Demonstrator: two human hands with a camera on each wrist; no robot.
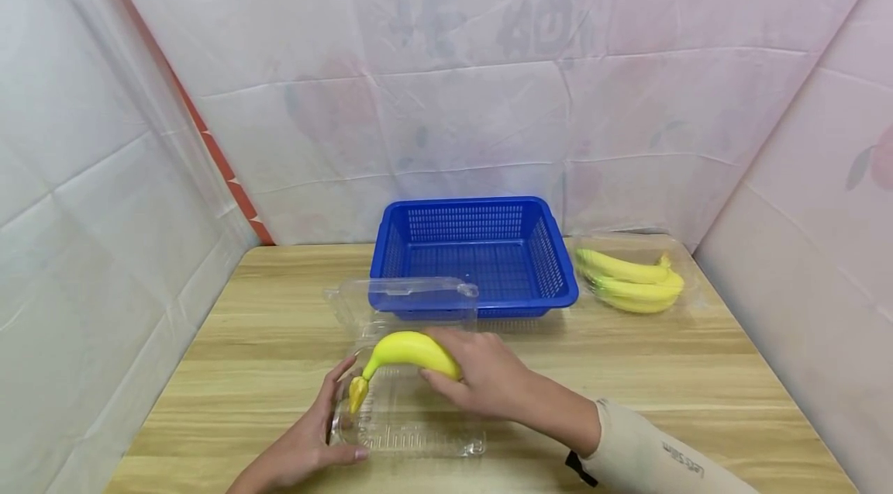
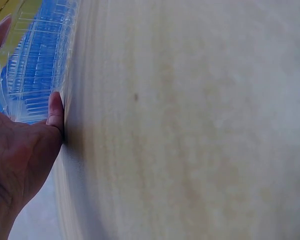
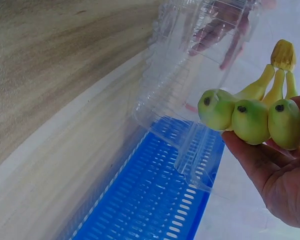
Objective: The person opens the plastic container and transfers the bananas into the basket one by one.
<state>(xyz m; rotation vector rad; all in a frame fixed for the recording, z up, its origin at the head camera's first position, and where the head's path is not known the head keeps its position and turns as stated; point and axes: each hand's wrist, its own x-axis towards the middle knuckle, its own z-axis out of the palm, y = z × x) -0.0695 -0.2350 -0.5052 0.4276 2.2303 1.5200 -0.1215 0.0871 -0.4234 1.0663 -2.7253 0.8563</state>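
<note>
Head view showed right hand [image 1: 488, 374] gripping banana bunch [image 1: 412, 350], left hand [image 1: 307, 430] holding clear container [image 1: 412, 440], which the stem [image 1: 358, 395], if snagged, could have tipped.

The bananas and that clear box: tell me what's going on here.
A person's right hand grips a bunch of bananas over an open clear plastic container, which the left hand holds at its left end. A blue basket stands behind, and to its right lies a second bunch in clear packaging.
</note>
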